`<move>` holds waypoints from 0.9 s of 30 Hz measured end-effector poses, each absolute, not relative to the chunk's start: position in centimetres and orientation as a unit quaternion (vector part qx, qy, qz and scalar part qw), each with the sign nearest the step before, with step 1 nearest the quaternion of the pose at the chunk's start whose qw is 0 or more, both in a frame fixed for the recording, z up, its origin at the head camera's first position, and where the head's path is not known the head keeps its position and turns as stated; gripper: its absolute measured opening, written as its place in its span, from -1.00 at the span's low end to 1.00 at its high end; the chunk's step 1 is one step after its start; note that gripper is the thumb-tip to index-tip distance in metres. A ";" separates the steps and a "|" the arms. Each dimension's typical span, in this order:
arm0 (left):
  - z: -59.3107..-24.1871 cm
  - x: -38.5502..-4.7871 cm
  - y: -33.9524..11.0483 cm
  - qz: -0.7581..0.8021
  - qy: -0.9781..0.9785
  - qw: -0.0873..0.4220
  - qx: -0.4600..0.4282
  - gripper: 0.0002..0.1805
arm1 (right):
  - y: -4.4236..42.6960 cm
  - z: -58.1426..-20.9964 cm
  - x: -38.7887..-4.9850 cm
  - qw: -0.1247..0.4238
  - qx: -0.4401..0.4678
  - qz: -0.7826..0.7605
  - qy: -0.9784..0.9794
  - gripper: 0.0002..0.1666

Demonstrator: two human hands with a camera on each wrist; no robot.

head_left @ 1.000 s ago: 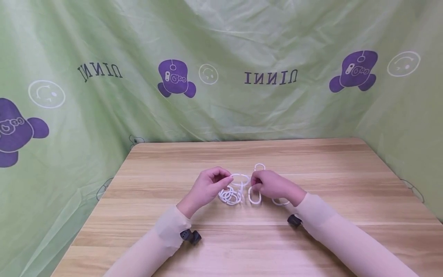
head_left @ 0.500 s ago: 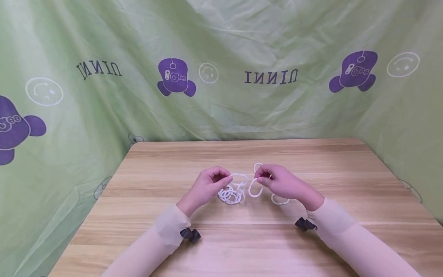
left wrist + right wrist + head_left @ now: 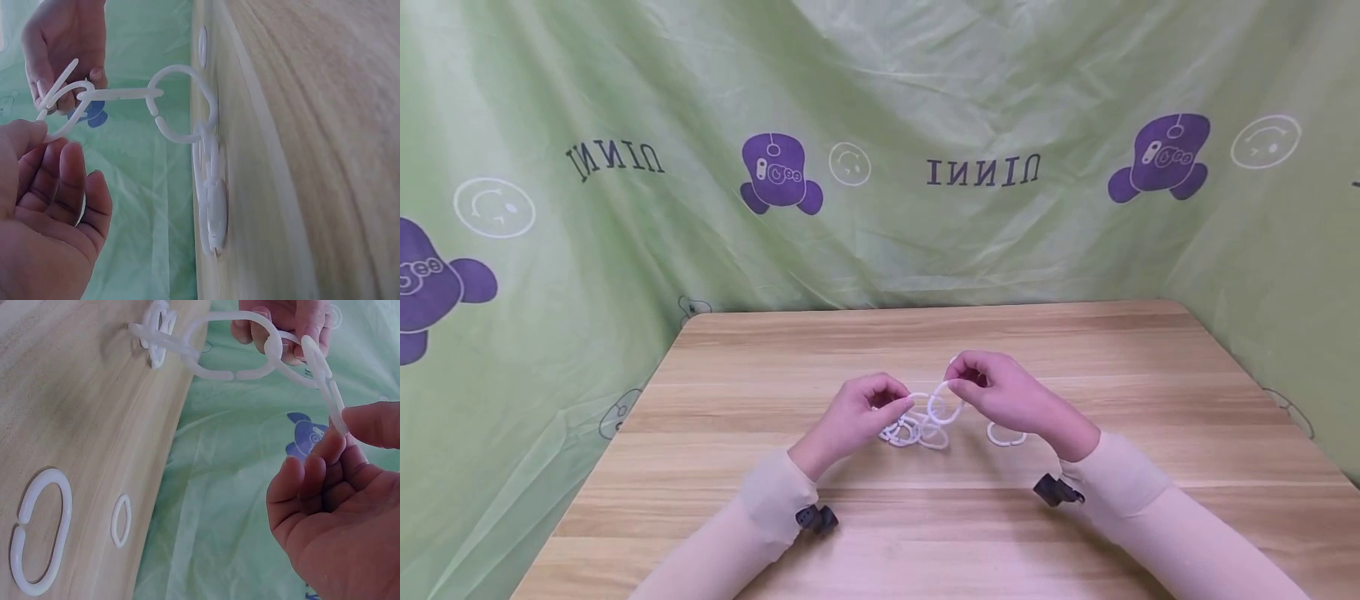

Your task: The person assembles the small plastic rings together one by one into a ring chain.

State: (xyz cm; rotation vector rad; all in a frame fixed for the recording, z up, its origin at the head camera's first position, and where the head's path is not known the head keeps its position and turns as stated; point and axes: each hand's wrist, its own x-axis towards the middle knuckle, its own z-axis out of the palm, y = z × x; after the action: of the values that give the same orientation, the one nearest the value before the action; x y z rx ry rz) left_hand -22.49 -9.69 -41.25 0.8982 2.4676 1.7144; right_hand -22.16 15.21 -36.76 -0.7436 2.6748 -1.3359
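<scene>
White plastic oval links, each with a small gap in one side, are on and above the table. My left hand [image 3: 867,410] pinches the end link [image 3: 77,116] of a hooked-together chain between thumb and finger. From it the chain runs down to a heap of links [image 3: 217,215] on the tabletop. To the right, my right hand [image 3: 1003,390] pinches a single link [image 3: 327,387] by one end, thumb against fingertips. That link meets the left hand's link; whether they are hooked together I cannot tell.
A loose link [image 3: 1006,443] lies on the wooden table [image 3: 925,517] just below my right hand. Another loose link [image 3: 114,522] lies farther back, mostly hidden behind that hand in the head view. A green printed curtain [image 3: 880,242] surrounds the table's back and sides.
The right hand has lifted a link off the table and brought it left against the chain's end link. The left hand keeps its pinch and has shifted slightly right.
</scene>
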 end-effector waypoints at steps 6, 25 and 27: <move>-41.6 -22.5 -9.6 0.527 0.787 -0.022 0.320 -0.96 | 15.0 -37.0 -22.2 0.038 -0.243 -0.441 0.863 -0.96; -41.4 -22.1 -9.1 0.488 0.788 -0.034 0.374 -0.95 | 14.2 -37.5 -22.0 0.003 -0.247 -0.421 0.873 -0.95; -41.5 -22.0 -9.1 0.486 0.791 -0.030 0.372 -0.95 | 14.1 -37.5 -22.0 0.000 -0.243 -0.427 0.871 -0.94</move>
State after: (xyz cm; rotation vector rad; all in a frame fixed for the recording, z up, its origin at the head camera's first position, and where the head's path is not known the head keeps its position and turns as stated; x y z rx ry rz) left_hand -22.05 -9.06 -41.46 1.1907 2.5325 1.5554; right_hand -21.97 14.14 -37.53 -0.7633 2.7376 -1.3407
